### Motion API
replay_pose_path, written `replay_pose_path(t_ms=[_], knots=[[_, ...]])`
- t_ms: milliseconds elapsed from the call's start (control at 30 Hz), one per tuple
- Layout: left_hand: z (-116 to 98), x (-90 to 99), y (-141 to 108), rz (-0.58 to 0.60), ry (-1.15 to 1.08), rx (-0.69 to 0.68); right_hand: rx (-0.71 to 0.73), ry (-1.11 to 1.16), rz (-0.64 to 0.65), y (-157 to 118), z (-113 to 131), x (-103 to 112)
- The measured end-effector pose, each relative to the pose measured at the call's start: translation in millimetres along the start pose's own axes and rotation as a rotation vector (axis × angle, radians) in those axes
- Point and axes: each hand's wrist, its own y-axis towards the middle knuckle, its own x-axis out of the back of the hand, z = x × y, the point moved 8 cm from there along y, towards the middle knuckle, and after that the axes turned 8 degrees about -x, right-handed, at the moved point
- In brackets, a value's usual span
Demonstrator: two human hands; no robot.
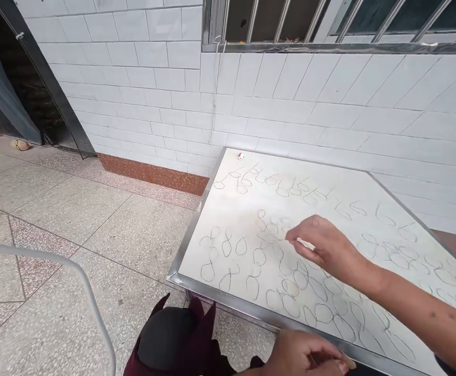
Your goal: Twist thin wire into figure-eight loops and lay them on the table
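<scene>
My right hand (322,245) reaches over a white-topped table (236,209), thumb and forefinger pinched on a thin pale strand (277,240) that points to the left. Many thin dark looped strands (290,305) lie spread across the tabletop, most curled into a ring with loose tails; their material cannot be made out. My left hand (306,352) is low at the table's near edge, its fingers closed together. What it holds, if anything, is hidden by the fingers and the frame's bottom edge.
A metal rim (212,295) borders the table, which stands by a white tiled wall (153,78) below a barred window (275,21). A small red-and-white object (241,156) sits at the far left corner. A grey curved tube (83,279) stands at left, before an open doorway (36,89).
</scene>
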Motion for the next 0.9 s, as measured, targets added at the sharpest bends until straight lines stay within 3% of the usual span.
replay_pose_path(t_ms=[167,267,367,433,567,667,767,833,900], knots=[[-26.0,32.3,-6.6,-0.221,-0.122,0.018,-0.166,0.164,-0.009,-50.5,20.9,44.2],[-46.3,64.0,-9.2,-0.422,-0.114,-0.013,-0.174,0.157,-0.031,-70.9,27.0,69.7],[-80.0,80.8,-14.5,-0.541,-0.029,-0.117,-0.123,0.158,-0.019,-89.7,35.7,86.8],[-105.2,74.3,-18.2,-0.531,0.052,-0.194,-0.053,0.164,-0.003,-101.1,45.3,92.2],[-135.2,29.8,-22.5,-0.362,0.213,-0.264,0.058,0.125,0.006,-120.2,62.9,95.4],[-133.5,0.9,-24.9,-0.271,0.293,-0.257,0.098,0.047,0.025,-131.0,71.5,96.4],[-120.9,-12.1,-25.9,-0.261,0.303,-0.218,0.124,-0.027,0.033,-141.6,77.3,100.4],[-113.6,-14.8,-27.0,-0.304,0.292,-0.202,0.115,-0.075,-0.041,-151.3,80.5,107.5],[-109.0,-16.2,-28.9,-0.365,0.263,-0.204,0.081,-0.090,-0.207,-166.5,85.4,116.6]])
